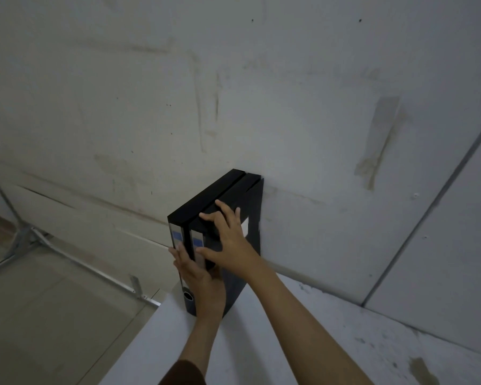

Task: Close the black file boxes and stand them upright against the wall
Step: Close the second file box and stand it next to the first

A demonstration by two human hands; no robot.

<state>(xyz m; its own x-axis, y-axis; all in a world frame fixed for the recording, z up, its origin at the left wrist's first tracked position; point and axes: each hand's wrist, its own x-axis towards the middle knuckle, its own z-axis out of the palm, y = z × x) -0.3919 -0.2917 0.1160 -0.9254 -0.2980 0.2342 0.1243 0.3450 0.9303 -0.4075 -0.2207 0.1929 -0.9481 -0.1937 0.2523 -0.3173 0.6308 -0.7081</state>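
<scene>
Two black file boxes (206,207) stand upright side by side on the table (289,343) — back ends at the wall (233,93). The left hand (199,276) lies flat against their spines, and the right hand (229,240) rests spread on the right box — neither pinches anything.

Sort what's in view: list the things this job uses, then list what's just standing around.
Job:
left file box
right file box
left hand
right hand
wall
white table

Standing around:
metal stand
tape strip on the wall
</scene>
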